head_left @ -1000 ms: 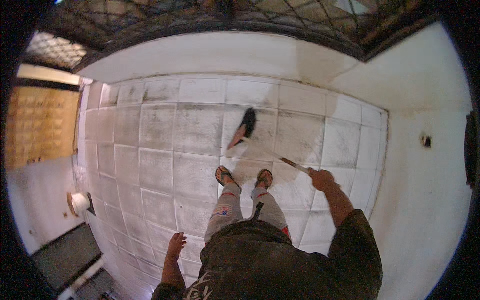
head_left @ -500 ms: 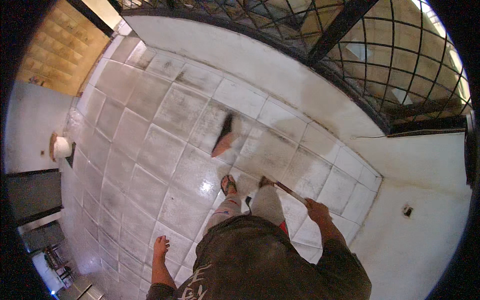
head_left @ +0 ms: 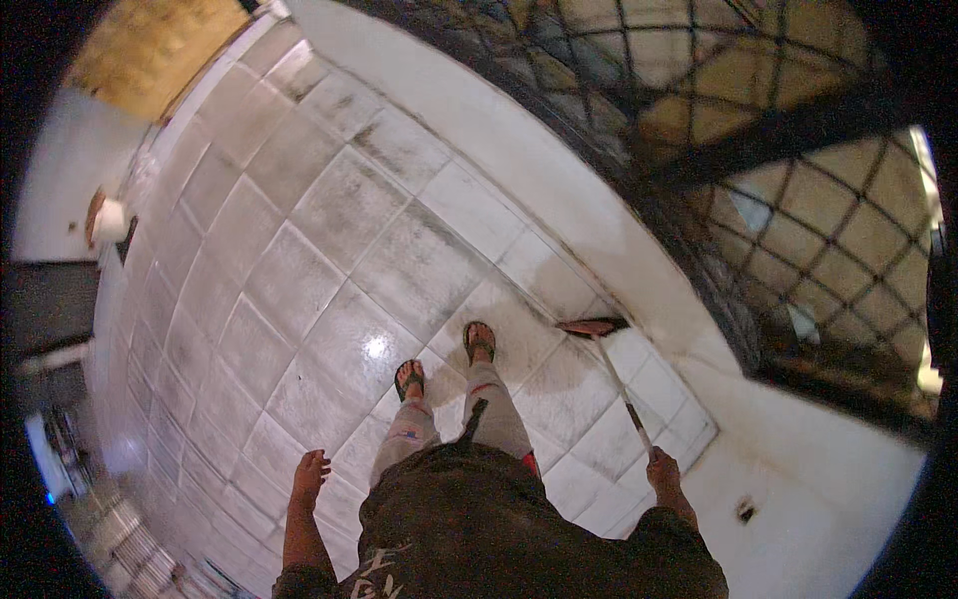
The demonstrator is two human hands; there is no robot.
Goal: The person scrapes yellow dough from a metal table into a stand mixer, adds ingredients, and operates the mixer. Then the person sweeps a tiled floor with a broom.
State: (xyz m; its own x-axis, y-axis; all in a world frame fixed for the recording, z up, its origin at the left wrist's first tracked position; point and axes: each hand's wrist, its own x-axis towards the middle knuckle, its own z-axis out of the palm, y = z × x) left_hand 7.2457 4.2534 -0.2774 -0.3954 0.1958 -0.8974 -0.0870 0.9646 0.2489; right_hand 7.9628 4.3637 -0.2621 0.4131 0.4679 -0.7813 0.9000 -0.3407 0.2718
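Note:
My right hand (head_left: 663,469) is wrapped round the upper end of a long-handled broom (head_left: 624,387). The handle slants forward and left, pale with a dark band partway along. At its far end the reddish-brown head with dark bristles rests on the tiled floor (head_left: 344,205), close against the foot of the low white wall (head_left: 479,110). My left hand (head_left: 312,467) hangs at my side, fingers loosely bent and partly apart, holding nothing. Both my feet in dark sandals stand on the tiles behind and left of the broom head.
Above the low wall runs a dark metal lattice (head_left: 778,200). A white wall (head_left: 798,479) with a small dark fitting closes off the right side. Far left are a rounded white object (head_left: 107,220) with a brown part and a dark panel (head_left: 55,304). Several tiles carry grey smudges.
The broom head has swung from ahead of my feet to the right, up to the wall's foot. My right hand is lower and further right, and my feet and view have shifted.

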